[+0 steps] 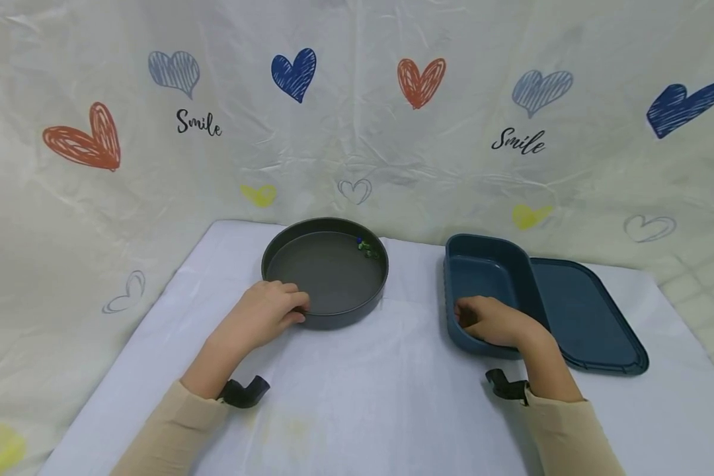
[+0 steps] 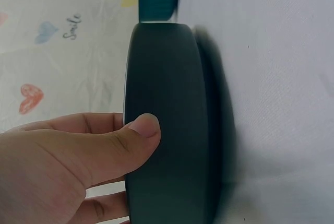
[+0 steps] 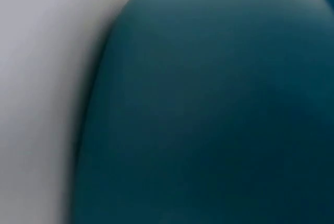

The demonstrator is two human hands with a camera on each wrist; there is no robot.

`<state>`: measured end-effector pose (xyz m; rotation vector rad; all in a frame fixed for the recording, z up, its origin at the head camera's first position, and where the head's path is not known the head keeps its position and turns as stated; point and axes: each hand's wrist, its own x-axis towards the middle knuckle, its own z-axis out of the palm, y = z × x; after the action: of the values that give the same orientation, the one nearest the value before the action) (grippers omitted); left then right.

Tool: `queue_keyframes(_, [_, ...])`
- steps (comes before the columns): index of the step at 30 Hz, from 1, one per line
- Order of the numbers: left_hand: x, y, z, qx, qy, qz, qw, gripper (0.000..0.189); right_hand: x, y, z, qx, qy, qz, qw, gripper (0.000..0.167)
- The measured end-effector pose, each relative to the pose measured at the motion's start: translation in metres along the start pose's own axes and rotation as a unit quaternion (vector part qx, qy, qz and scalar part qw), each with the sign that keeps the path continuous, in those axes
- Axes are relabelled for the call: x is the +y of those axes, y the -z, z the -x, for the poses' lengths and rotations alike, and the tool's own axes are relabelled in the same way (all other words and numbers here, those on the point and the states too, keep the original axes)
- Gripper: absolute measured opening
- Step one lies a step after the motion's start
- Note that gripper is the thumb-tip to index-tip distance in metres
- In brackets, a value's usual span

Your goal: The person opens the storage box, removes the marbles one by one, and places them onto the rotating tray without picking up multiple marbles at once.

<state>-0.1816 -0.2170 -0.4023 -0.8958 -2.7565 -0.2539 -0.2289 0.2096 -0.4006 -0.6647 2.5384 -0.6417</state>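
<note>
A dark round pan [image 1: 327, 277] stands on the white-covered table, with small green and blue bits [image 1: 366, 248] inside near its far right wall. My left hand [image 1: 269, 309] grips the pan's near left rim; in the left wrist view the thumb [image 2: 145, 126] presses the outer wall and other fingers go over the rim. My right hand [image 1: 490, 320] reaches down into a blue rectangular container [image 1: 482, 254], fingers bent. Whether those fingertips hold anything is hidden. The right wrist view is filled by the container's outer wall [image 3: 209, 104], and the hand does not show there.
A blue lid [image 1: 595, 314] lies flat against the container's right side. Behind the table hangs a pale sheet [image 1: 357, 132] printed with hearts. Bare white cloth [image 1: 393, 390] covers the table's front, between the forearms.
</note>
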Motion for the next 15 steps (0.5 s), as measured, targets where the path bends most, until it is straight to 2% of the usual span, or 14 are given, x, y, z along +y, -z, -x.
queue_keyframes(7, [0.0001, 0.0000, 0.0001, -0.001, 0.000, -0.005, 1.0000, 0.016, 0.0036, 0.0004, -0.0006, -0.011, -0.013, -0.005, 0.9998, 0.016])
queue_keyframes(15, [-0.0021, -0.0020, 0.0009, -0.004, 0.003, -0.010, 0.9999, 0.016, 0.0054, 0.0015, 0.0000, -0.010, 0.003, -0.016, 0.9998, 0.019])
